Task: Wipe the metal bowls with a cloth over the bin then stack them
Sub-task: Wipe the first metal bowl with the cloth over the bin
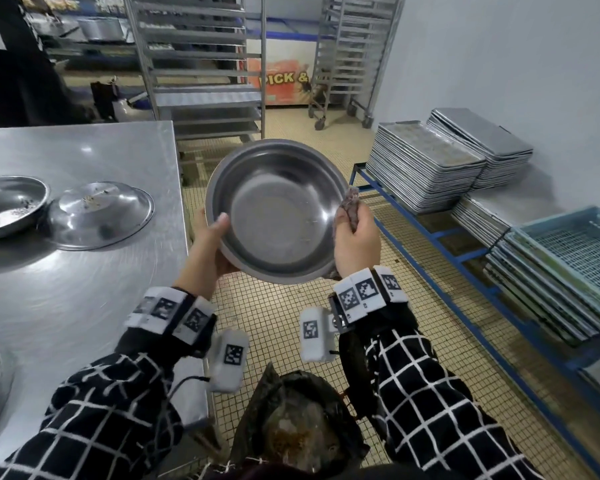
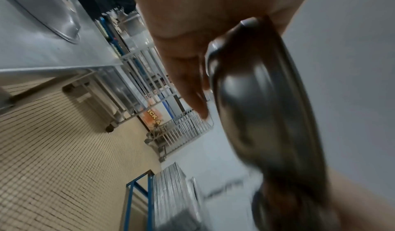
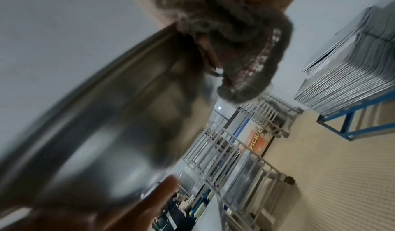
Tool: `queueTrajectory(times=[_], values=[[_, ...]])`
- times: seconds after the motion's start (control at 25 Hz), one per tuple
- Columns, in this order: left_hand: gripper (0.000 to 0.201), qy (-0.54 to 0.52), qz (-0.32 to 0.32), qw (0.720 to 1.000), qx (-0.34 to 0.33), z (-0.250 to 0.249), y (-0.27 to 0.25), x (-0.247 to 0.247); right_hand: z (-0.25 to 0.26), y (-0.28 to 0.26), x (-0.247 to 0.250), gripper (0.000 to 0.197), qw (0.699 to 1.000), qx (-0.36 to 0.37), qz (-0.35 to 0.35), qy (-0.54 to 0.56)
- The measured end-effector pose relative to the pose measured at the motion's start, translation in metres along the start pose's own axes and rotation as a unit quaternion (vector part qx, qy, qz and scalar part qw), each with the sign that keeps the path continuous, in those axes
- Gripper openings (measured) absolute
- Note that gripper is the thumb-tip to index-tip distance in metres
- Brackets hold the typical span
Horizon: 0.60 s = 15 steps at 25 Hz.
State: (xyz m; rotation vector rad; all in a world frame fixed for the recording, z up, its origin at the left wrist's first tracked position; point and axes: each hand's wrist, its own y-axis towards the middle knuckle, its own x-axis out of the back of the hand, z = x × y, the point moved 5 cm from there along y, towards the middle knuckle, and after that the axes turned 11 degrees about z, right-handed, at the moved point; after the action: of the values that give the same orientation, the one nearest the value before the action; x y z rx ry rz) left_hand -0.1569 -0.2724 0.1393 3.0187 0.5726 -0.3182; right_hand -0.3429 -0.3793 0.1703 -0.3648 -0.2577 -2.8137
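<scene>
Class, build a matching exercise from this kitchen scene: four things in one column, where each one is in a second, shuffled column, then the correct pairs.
Things:
1. cloth
2. clean bowl
3. bin
4. dirty bowl

Places:
A. on the floor, below the hands
B. on the steel table
C. in the right hand
D. held at its rim by both hands, the left hand included

Pairs: 1-C, 2-D, 3-A, 4-B

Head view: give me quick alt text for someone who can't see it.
Two hands hold a metal bowl tilted toward the camera above a black-lined bin: the left hand grips its rim while the right hand grips a grey cloth at the opposite rim. On the steel table to the left lie more metal bowls.
</scene>
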Motion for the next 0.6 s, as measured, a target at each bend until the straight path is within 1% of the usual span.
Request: queueTrajectory(times=[0.04, 0.08, 0.12, 0.16, 0.2, 0.24, 0.28, 0.36, 0.44, 0.48, 0.56, 0.6], values=[[0.058, -0.019, 0.031, 0.999, -0.009, -0.007, 0.002, 0.007, 0.002, 0.003, 0.005, 0.017, 0.999, 0.01, 0.03, -0.023], [0.05, -0.02, 0.057, 0.998, -0.022, -0.015, 0.002, 0.011, 0.002, 0.005, 0.006, 0.016, 0.996, 0.015, 0.073, -0.048], [0.033, -0.014, 0.087, 0.996, -0.026, -0.022, 0.0, 0.011, 0.003, 0.006, 0.005, 0.016, 0.991, 0.018, 0.115, -0.069], [0.031, -0.01, 0.093, 0.996, -0.014, -0.027, -0.002, 0.011, 0.003, 0.006, 0.003, 0.016, 0.986, 0.023, 0.142, -0.084], [0.037, -0.008, 0.091, 0.996, 0.004, -0.028, -0.005, 0.009, 0.003, 0.005, 0.001, 0.016, 0.983, 0.027, 0.154, -0.092], [0.037, -0.007, 0.073, 0.997, 0.016, -0.026, -0.006, 0.011, 0.003, 0.004, -0.001, 0.016, 0.984, 0.03, 0.151, -0.092], [0.033, -0.01, 0.053, 0.998, 0.014, -0.024, -0.006, 0.011, 0.003, 0.002, -0.001, 0.016, 0.986, 0.032, 0.138, -0.085], [0.028, -0.011, 0.003, 1.0, -0.003, -0.017, -0.006, 0.008, 0.001, -0.003, 0.0, 0.012, 0.994, 0.027, 0.082, -0.062], [0.029, -0.002, -0.07, 0.997, -0.031, -0.009, -0.005, 0.003, 0.0, -0.008, -0.002, 0.01, 0.999, 0.019, 0.022, -0.043], [0.03, 0.007, -0.102, 0.994, -0.042, -0.005, -0.004, 0.001, -0.001, -0.01, -0.006, 0.011, 0.999, 0.016, 0.004, -0.03], [0.032, 0.048, -0.138, 0.987, -0.061, -0.001, -0.004, -0.005, -0.003, -0.012, -0.017, 0.015, 1.0, 0.009, -0.013, -0.001], [0.036, 0.072, -0.14, 0.985, -0.068, -0.001, -0.005, -0.008, -0.004, -0.013, -0.021, 0.017, 1.0, 0.006, -0.02, 0.015]])
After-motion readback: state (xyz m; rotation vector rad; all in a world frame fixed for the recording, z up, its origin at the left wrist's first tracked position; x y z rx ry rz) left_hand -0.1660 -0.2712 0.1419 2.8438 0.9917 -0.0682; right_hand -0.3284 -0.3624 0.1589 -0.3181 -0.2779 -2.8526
